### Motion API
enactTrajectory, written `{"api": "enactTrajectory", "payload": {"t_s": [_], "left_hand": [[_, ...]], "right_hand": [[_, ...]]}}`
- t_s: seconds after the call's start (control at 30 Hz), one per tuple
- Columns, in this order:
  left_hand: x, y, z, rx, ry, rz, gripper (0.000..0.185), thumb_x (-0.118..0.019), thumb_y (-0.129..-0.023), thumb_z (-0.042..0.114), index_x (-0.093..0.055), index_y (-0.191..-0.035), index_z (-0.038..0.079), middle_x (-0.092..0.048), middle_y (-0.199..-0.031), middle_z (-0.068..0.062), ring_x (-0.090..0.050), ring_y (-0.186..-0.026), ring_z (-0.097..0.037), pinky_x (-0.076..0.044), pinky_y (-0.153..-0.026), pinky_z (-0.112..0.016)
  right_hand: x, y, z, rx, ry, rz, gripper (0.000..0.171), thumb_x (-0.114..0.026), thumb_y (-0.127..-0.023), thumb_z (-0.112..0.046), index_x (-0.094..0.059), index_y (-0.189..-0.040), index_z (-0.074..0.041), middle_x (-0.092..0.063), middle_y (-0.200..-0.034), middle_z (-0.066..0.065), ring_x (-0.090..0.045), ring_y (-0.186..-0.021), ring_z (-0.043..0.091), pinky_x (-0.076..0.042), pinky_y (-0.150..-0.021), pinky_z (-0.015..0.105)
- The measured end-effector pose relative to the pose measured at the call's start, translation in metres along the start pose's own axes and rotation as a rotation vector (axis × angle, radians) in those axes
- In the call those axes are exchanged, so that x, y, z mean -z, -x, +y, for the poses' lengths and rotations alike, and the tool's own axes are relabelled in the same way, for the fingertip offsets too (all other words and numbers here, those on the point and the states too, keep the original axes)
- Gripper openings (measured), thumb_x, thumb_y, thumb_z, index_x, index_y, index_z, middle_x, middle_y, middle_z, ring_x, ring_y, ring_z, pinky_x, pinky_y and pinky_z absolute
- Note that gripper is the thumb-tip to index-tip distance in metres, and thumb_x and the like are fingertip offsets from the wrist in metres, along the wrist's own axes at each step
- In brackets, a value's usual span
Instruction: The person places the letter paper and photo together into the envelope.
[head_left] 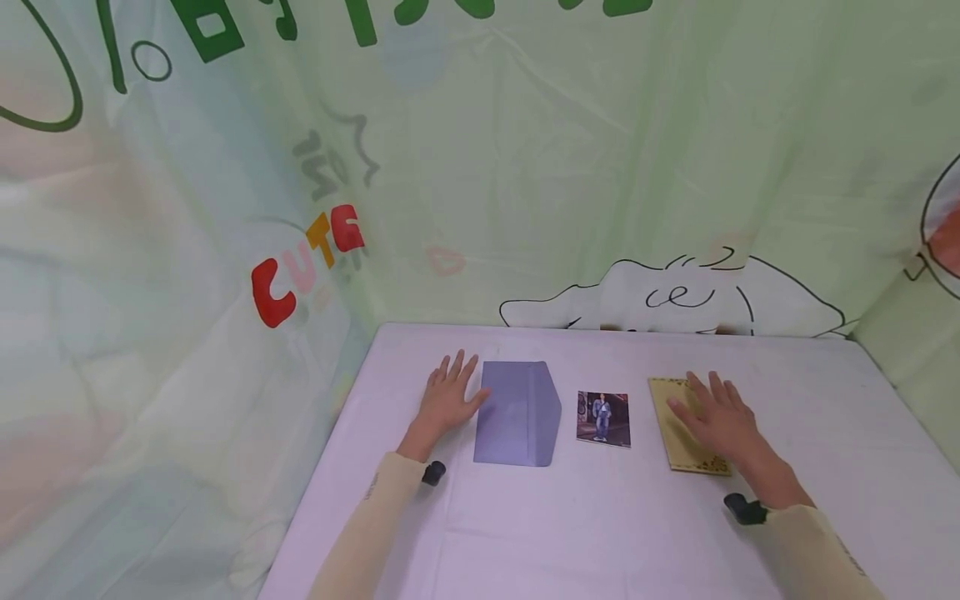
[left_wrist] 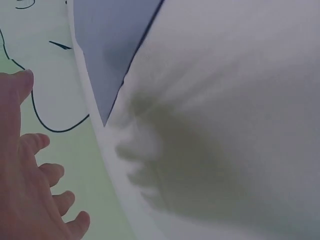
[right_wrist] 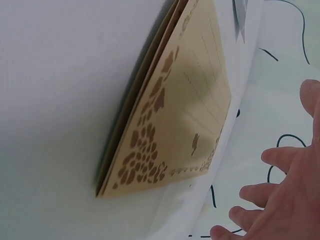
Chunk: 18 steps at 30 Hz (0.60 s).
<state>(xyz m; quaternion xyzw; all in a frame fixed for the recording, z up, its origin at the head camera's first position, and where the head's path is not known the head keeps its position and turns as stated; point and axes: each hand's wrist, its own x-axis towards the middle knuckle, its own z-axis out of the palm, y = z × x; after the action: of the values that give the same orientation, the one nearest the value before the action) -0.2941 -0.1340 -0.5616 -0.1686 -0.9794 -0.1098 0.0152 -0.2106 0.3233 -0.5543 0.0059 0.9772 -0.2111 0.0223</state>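
Over the left edge of a blue-grey envelope point(head_left: 510, 417), flap side pointing right, hovers my left hand point(head_left: 447, 402), its fingers spread. In the left wrist view that hand point(left_wrist: 30, 185) is above the table, and its shadow falls beside the envelope point(left_wrist: 107, 45). My right hand point(head_left: 723, 423) is held over a tan stack of letter paper point(head_left: 684, 450), partly covering it in the head view. The right wrist view shows the stack's point(right_wrist: 170, 120) brown floral border and ruled lines, with the right hand's fingers point(right_wrist: 277, 160) extended and apart from it.
Between the envelope and the letter paper lies a small photo point(head_left: 603, 421) of a standing person. All of these lie on a white-covered table point(head_left: 555, 533). A printed curtain point(head_left: 480, 183) hangs behind the table's far edge and along its left side.
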Motion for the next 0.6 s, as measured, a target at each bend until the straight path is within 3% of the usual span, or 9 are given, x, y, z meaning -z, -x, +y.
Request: {"api": "enactTrajectory", "payload": {"t_s": [0.6], "left_hand": [[0.001,-0.001,0.02,-0.037,0.036,-0.003,0.074,-0.041,-0.101,0.061,-0.024,-0.161,0.02,-0.019,-0.168,-0.013,-0.017,-0.155,-0.041,-0.022,-0.121,-0.058]], "right_hand": [[-0.012,-0.005,-0.021,-0.008,0.008,-0.033,0.092,-0.031,-0.101,-0.068,-0.014,-0.157,0.002,-0.002,-0.16,0.039,-0.001,-0.145,0.062,-0.009,-0.11,0.078]]}}
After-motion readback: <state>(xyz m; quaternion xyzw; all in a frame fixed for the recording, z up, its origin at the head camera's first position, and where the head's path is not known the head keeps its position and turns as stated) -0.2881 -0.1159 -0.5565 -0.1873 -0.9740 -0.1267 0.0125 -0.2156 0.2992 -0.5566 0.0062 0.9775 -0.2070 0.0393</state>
